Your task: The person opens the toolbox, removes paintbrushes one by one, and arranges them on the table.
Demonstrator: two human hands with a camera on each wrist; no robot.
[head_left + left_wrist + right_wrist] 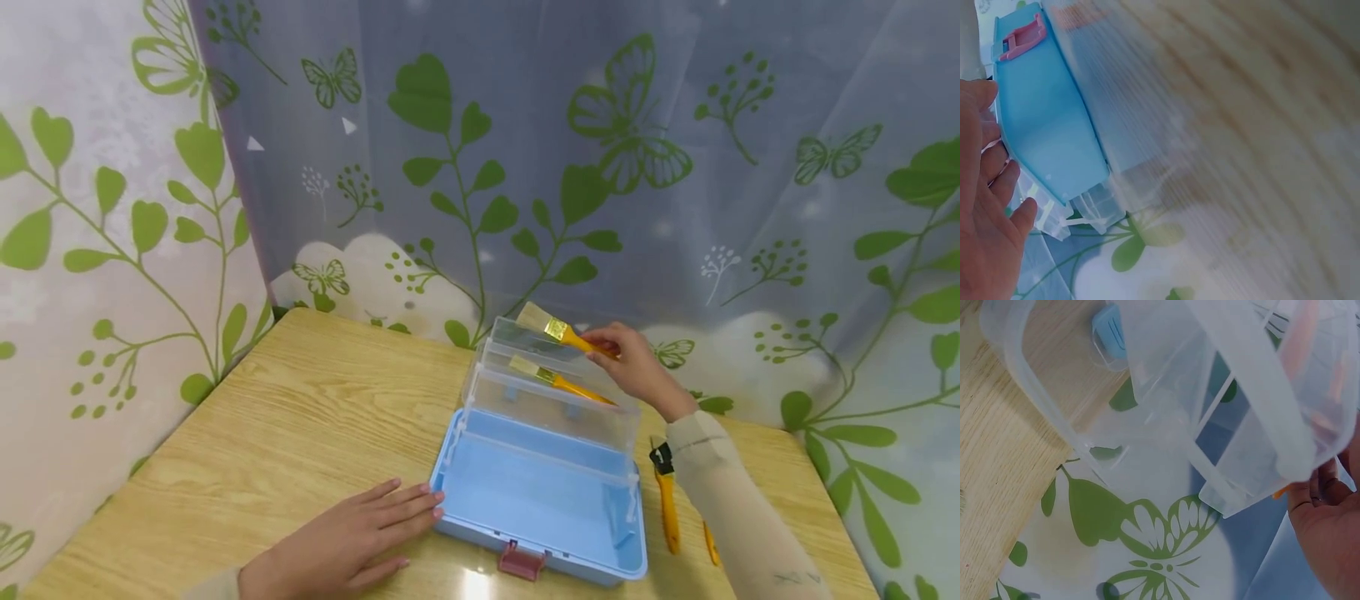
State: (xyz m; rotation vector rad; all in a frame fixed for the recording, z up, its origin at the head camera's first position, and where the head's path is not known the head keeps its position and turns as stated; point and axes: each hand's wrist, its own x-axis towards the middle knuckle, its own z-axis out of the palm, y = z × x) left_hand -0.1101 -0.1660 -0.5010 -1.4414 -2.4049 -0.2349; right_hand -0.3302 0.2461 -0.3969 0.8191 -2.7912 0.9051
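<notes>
My right hand (633,362) pinches the orange handle of a paintbrush (557,328) with pale bristles, above the upper clear tray. A second paintbrush (558,381) lies in the clear plastic tray (555,412) raised over the back of a blue toolbox (525,475). The toolbox stands open, its pink latch (521,560) facing me. My left hand (348,533) has its fingers extended, fingertips right at the toolbox's front left edge. In the right wrist view, the clear trays hide most of the held brush beside my right hand (1332,519).
Right of the toolbox, on the wooden table (322,400), lies an orange-handled tool (668,508) with a black head. Another orange handle (710,546) shows partly beneath my right sleeve (738,500). A leaf-and-butterfly patterned curtain (525,167) hangs right behind the table.
</notes>
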